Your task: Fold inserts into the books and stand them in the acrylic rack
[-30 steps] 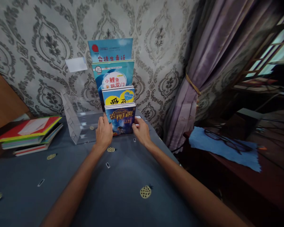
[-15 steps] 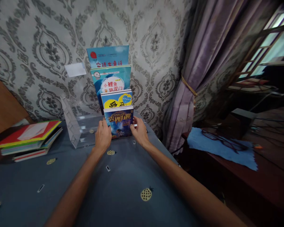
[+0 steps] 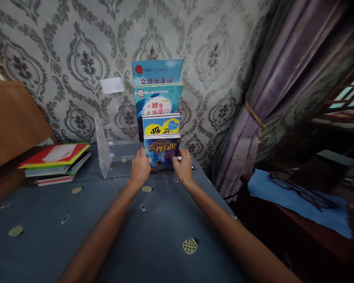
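Note:
A dark blue book (image 3: 162,157) stands upright at the front of a clear stepped book rack (image 3: 103,153). My left hand (image 3: 140,168) is closed on its left edge, the thumb against the cover. At the opposite edge my right hand (image 3: 183,165) grips the same book; its far fingers are partly hidden. Behind it rise a yellow-and-blue book (image 3: 150,122), a teal book (image 3: 175,93) and a light blue book (image 3: 172,66), each higher than the one in front. The rack's left part holds no books, and its right end is hidden by the books and my hand.
On the left of the blue patterned tablecloth (image 3: 118,232) lies a pile of books (image 3: 54,159), beside a wooden panel (image 3: 16,125). The wallpapered wall closes off the back. A tied curtain (image 3: 238,153) hangs at right, near glasses (image 3: 303,192) on a blue cloth (image 3: 268,194).
My view has turned a little left, so everything appears farther right. Both hands stay on the dark blue book, which keeps its place at the front of the rack.

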Motion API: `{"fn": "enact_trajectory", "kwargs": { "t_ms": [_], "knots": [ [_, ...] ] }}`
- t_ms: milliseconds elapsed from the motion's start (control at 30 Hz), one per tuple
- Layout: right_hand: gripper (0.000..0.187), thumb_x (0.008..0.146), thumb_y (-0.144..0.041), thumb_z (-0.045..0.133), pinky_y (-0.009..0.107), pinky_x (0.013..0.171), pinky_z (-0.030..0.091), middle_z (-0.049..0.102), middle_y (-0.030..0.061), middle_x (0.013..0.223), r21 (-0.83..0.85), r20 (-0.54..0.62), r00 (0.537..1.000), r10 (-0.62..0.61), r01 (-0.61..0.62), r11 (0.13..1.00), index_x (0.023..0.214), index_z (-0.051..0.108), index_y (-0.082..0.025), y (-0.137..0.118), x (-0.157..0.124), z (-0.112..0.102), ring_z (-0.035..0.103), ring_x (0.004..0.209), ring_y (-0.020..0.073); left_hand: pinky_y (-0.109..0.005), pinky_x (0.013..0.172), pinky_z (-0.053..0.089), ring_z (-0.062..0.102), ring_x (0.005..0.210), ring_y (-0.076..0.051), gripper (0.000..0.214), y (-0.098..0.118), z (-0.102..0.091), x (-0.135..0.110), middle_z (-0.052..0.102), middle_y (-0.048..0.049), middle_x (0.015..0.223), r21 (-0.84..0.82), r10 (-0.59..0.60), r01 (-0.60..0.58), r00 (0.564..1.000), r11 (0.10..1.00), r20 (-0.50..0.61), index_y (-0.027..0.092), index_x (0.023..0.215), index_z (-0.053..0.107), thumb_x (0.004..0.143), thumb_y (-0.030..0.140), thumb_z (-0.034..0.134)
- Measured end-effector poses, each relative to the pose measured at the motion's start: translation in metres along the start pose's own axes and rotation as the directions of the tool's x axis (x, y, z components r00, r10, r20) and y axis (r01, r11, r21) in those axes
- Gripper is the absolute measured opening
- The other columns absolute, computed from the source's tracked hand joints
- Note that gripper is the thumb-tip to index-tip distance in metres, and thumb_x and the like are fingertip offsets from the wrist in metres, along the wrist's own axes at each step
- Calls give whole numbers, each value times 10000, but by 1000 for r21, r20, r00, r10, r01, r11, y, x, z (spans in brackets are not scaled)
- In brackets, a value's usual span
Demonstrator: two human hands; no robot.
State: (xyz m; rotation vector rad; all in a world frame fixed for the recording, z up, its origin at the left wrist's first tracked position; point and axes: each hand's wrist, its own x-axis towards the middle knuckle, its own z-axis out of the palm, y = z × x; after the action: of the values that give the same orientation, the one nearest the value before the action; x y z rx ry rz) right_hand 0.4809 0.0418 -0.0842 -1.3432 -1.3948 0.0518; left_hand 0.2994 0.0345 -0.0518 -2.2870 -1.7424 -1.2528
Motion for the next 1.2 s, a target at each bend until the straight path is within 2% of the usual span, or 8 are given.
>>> {"fn": "enact_trajectory", "kwargs": {
  "t_ms": [233,400,633,800,900,1067,1200],
  "knots": [
    [435,811,-205,485,477,814,569,562,92,967,24,-18,999,-37,37,999,1227,611,-193,6,-4,4,593,919,284,-412,867,526,661,1044,-297,395,6,-5,0,627,-174,1191,62,-57,52,995,997,82,124,1353,444,959,138,424],
    [383,798,-203,490,457,800,568,559,86,980,63,-21,999,-41,42,997,1155,629,-203,9,-11,5,600,939,282,-404,915,522,651,1099,-286,443,6,-6,0,621,-163,1222,58,-64,59,993,997,98,146,1399,419,957,124,432],
    [362,771,-234,533,444,762,574,562,89,983,63,4,1000,-17,16,998,1114,645,-204,11,-11,2,614,931,283,-432,948,516,647,1107,-283,487,-1,0,-1,617,-168,1238,-24,-42,44,997,999,67,147,1418,407,935,97,438],
    [395,788,-265,528,425,753,585,569,93,1018,85,46,999,10,-13,996,1160,649,-204,14,-13,-1,635,944,273,-439,1005,488,613,1186,-267,546,-14,8,-6,602,-174,1305,-190,-42,46,999,981,23,153,1442,362,907,72,440],
    [432,782,-265,518,435,796,583,570,99,1057,75,24,999,39,-41,996,1192,637,-195,15,-17,0,644,959,266,-417,1009,483,617,1171,-255,461,-23,12,-9,630,-165,1265,-266,-84,76,996,961,-21,143,1361,418,906,75,458],
    [435,797,-274,513,439,813,580,571,93,1043,64,9,999,44,-45,997,1204,638,-191,15,-27,2,649,933,250,-397,955,498,636,1046,-228,199,-32,15,-12,670,-100,1060,-260,-72,64,997,963,-20,175,1094,548,932,104,455],
    [443,812,-306,515,423,778,583,568,91,1035,47,36,997,66,-68,997,1224,635,-195,15,-33,0,643,933,251,-383,963,492,628,1053,-225,254,-29,14,-14,664,-114,1069,-241,-37,38,999,970,7,159,1110,570,940,74,403]
  ]
}}
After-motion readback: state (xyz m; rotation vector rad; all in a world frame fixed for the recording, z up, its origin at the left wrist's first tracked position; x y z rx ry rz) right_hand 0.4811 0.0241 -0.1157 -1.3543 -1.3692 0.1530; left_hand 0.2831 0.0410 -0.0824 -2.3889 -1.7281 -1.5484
